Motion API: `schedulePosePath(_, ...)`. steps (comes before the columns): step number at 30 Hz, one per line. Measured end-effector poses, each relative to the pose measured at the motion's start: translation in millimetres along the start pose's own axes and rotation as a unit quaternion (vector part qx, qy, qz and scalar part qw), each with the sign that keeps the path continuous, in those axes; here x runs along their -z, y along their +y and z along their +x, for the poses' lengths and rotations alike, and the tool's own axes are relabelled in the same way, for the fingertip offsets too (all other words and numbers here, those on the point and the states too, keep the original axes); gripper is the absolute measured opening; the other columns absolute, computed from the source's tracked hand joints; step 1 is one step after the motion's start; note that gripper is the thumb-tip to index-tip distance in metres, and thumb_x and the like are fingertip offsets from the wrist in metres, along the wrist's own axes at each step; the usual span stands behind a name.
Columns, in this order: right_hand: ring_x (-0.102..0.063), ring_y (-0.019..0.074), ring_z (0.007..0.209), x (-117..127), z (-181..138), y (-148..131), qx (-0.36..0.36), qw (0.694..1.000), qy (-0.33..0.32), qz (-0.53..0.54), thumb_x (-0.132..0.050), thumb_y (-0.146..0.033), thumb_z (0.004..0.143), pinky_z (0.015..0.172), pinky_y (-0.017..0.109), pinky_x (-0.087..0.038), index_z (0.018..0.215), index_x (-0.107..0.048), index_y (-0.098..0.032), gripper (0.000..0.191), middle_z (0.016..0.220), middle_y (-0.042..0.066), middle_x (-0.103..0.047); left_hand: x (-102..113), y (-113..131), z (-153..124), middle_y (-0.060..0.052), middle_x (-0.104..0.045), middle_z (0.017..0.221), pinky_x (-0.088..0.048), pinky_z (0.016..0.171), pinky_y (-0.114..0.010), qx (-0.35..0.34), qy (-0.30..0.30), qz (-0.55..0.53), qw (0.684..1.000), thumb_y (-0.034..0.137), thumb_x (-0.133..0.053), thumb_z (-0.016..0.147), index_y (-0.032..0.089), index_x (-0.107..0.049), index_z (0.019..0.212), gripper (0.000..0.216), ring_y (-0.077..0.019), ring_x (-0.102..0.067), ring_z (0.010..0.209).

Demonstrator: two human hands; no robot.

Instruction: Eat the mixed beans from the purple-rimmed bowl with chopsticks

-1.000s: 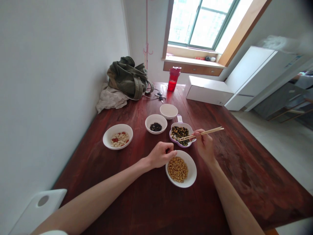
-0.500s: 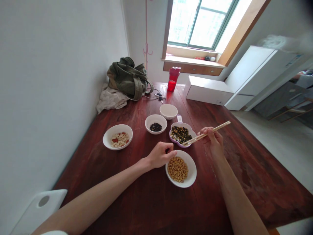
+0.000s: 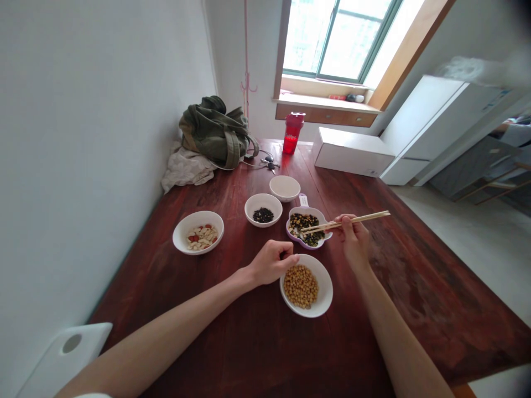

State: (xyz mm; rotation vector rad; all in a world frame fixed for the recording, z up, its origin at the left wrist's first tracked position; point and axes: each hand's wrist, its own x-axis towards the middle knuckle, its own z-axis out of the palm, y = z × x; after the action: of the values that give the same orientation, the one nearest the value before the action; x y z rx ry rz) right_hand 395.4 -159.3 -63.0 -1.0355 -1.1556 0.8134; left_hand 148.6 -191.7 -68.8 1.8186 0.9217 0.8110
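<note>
My right hand (image 3: 352, 240) is shut on a pair of wooden chopsticks (image 3: 348, 221), whose tips reach over a purple-rimmed white dish (image 3: 309, 209) of dark green and black food. My left hand (image 3: 274, 263) rests curled beside a white bowl (image 3: 326, 290) of yellow soybeans (image 3: 301, 286), its fingertips near the rim. No held item shows in its fingers. Farther left stand a white bowl (image 3: 249, 210) of small black pieces and a white bowl (image 3: 178, 237) of pale slices with red bits. A cream-lined white bowl (image 3: 284, 198) stands beyond.
The bowls stand on a red-brown wooden table (image 3: 249, 348). At its far end lie an olive bag (image 3: 215, 132), a cream cloth (image 3: 186, 171), keys (image 3: 269, 164) and a red bottle (image 3: 291, 134). A white box (image 3: 352, 152) sits at the far right corner.
My right hand has shifted slightly left, and the chopsticks have levelled, their tips moving back over the dish's middle. My left hand has not moved.
</note>
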Motion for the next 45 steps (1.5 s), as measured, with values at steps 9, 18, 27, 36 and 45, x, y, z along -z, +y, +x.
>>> schedulePosePath(9, -0.076, 0.0241, 0.073, -10.5, -13.0, 12.1, 0.058, 0.987, -0.048, -0.142, -0.054, -0.054, 0.104, 0.07, 0.038, -0.062, 0.097, -0.065, -0.024, 0.032, 0.086, 0.005, -0.077, -0.6, -1.3, -0.5, 0.006, -0.036, 0.06, -0.025, 0.057, -0.025, -0.001, 0.0, 0.001, 1.0, 0.033, -0.06, 0.092, 0.017, -0.038, 0.063, 0.04, -0.0086, -0.032, 0.06)
schedulePosePath(18, -0.076, 0.0239, 0.073, -11.6, -13.4, 15.2, 0.072, 0.981, -0.066, -0.169, -0.053, -0.052, 0.104, 0.069, 0.037, -0.061, 0.098, -0.065, -0.024, 0.032, 0.086, 0.005, -0.077, -0.9, -0.9, 0.0, 0.006, -0.035, 0.06, -0.025, 0.058, -0.025, -0.007, 0.0, -0.003, 1.0, 0.032, -0.06, 0.093, 0.017, -0.038, 0.063, 0.04, -0.0085, -0.032, 0.061)
schedulePosePath(27, -0.076, 0.0233, 0.072, -14.8, -14.2, 13.6, 0.065, 0.982, -0.064, -0.165, -0.054, -0.053, 0.104, 0.067, 0.036, -0.062, 0.097, -0.064, -0.024, 0.032, 0.088, 0.005, -0.078, -0.8, -0.3, 0.1, 0.006, -0.035, 0.06, -0.026, 0.058, -0.024, -0.003, -0.001, -0.005, 1.0, 0.035, -0.06, 0.093, 0.017, -0.038, 0.063, 0.041, -0.0084, -0.032, 0.06)
schedulePosePath(36, -0.076, 0.0247, 0.07, -15.2, -14.1, 15.9, 0.052, 0.985, -0.048, -0.158, -0.055, -0.055, 0.103, 0.067, 0.038, -0.063, 0.097, -0.064, -0.024, 0.033, 0.084, 0.005, -0.078, -0.6, -0.1, 0.1, 0.006, -0.036, 0.06, -0.025, 0.058, -0.024, -0.001, -0.002, -0.006, 1.0, 0.034, -0.059, 0.092, 0.017, -0.037, 0.063, 0.041, -0.0084, -0.032, 0.06)
schedulePosePath(45, -0.077, 0.0252, 0.072, -14.8, -13.8, 16.7, 0.056, 0.983, -0.049, -0.171, -0.055, -0.054, 0.103, 0.066, 0.037, -0.061, 0.095, -0.065, -0.024, 0.033, 0.083, 0.005, -0.078, -0.1, 0.7, 0.2, 0.006, -0.036, 0.06, -0.025, 0.058, -0.024, 0.0, -0.001, -0.006, 1.0, 0.034, -0.06, 0.092, 0.017, -0.038, 0.062, 0.04, -0.0086, -0.032, 0.06)
